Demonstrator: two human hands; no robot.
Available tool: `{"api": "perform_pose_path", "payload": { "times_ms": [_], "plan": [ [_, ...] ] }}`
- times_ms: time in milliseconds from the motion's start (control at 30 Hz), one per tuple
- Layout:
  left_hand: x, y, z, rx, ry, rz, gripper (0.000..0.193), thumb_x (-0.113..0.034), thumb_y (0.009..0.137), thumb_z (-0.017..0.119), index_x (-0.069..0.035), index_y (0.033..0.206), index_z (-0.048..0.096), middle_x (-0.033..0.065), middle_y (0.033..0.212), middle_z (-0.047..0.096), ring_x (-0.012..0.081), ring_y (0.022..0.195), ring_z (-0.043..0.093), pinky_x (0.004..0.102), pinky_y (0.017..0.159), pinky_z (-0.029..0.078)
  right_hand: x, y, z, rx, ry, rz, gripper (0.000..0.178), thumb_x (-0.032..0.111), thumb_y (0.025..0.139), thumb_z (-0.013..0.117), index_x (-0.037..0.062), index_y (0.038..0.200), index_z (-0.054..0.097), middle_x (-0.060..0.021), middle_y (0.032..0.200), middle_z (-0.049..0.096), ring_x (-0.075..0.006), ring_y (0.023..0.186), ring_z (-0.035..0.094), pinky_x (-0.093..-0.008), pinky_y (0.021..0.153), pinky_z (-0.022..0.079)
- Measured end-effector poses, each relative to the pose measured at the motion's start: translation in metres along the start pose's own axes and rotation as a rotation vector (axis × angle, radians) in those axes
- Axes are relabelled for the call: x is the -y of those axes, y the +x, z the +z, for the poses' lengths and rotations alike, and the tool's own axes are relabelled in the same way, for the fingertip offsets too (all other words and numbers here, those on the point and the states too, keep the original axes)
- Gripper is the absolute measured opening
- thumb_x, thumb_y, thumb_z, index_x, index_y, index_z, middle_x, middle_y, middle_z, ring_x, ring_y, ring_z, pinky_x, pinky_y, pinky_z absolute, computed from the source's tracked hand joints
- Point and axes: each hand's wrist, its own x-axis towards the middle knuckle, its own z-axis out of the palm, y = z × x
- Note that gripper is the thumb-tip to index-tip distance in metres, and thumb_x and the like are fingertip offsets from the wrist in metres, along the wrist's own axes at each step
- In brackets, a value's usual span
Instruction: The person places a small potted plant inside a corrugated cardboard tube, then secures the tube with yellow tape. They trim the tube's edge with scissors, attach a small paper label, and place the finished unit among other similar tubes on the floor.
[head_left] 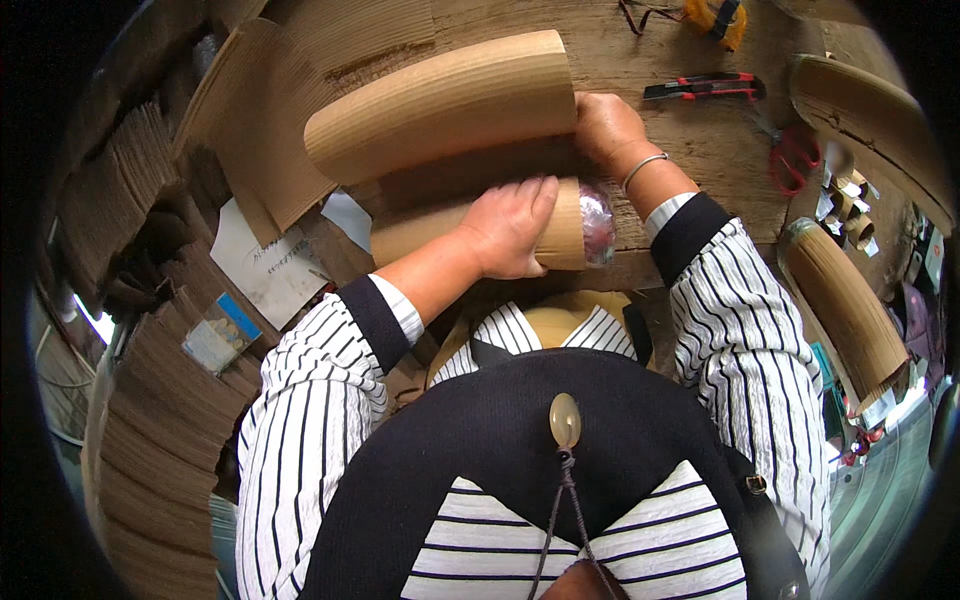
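Note:
A tan corrugated cardboard sheet (445, 105) curls up in an arch on the wooden table. Nearer to me lies a cardboard roll (415, 235) around a clear plastic-wrapped bundle (597, 225), whose reddish end sticks out on the right. Whether arch and roll are one sheet, I cannot tell. My left hand (508, 230) is wrapped over the roll, fingers together, pressing on it from above. At the arch's right end, my right hand (608, 128) grips the cardboard edge, its fingertips partly hidden behind it.
Right of my hands lie a red-and-black utility knife (705, 87) and red-handled scissors (795, 160). Curved cardboard pieces (845, 300) stand at the right. Stacked cardboard sheets (160, 430) fill the left, with a white paper (265, 265) and flat cardboard (255, 120) beside the roll.

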Motion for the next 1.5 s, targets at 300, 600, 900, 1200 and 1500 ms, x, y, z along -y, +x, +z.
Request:
{"api": "perform_pose_path", "payload": {
  "times_ms": [300,600,900,1200,1500],
  "plan": [
    [0.006,0.008,-0.011,0.122,-0.056,-0.04,0.107,-0.04,0.05,0.086,0.005,0.133,0.035,0.025,0.108,0.059,0.0385,0.097,0.061,0.0423,0.084,0.051,-0.021,-0.009,0.015,-0.016,0.072,-0.041,0.023,0.019,0.079,0.064,0.0091,0.099,0.069,-0.0205,0.097,0.067,-0.0356,0.092,0.065,-0.0442,0.082,0.051],
    [0.003,0.024,-0.025,0.365,-0.143,-0.146,0.113,-0.049,0.054,0.083,0.007,0.137,0.03,0.0294,0.113,0.059,0.0405,0.101,0.061,0.043,0.086,0.051,0.027,-0.169,0.037,-0.313,-0.469,-0.415,0.064,0.023,0.077,0.062,0.0133,0.136,0.042,-0.0103,0.145,0.033,-0.0349,0.133,0.03,-0.0475,0.099,0.037],
    [0.021,0.036,-0.026,0.334,-0.366,0.039,0.108,-0.033,0.048,0.089,0.0,0.136,0.037,0.0235,0.128,0.052,0.0342,0.12,0.049,0.0373,0.104,0.038,0.036,-0.156,0.018,-0.31,-0.375,-0.407,0.068,0.018,0.069,0.068,0.008,0.132,0.043,-0.0138,0.131,0.043,-0.0352,0.125,0.038,-0.0381,0.095,0.045],
    [0.003,0.012,-0.042,0.305,-0.167,-0.324,0.11,-0.047,0.049,0.088,0.0,0.134,0.037,0.0217,0.133,0.046,0.0359,0.126,0.042,0.0405,0.105,0.037,0.038,-0.129,-0.003,-0.09,-0.326,-0.391,0.093,0.02,0.05,0.085,0.0082,0.131,0.041,-0.014,0.127,0.045,-0.037,0.123,0.041,-0.0402,0.09,0.052],
    [-0.011,0.025,-0.07,0.165,0.099,-0.273,0.094,-0.048,0.05,0.084,0.001,0.121,0.046,0.02,0.11,0.059,0.0343,0.103,0.059,0.0417,0.089,0.049,0.039,-0.102,-0.038,-0.029,-0.177,-0.412,0.083,0.035,0.052,0.085,0.0021,0.12,0.052,-0.0153,0.119,0.052,-0.0379,0.12,0.044,-0.0407,0.093,0.05]
  ]
}}
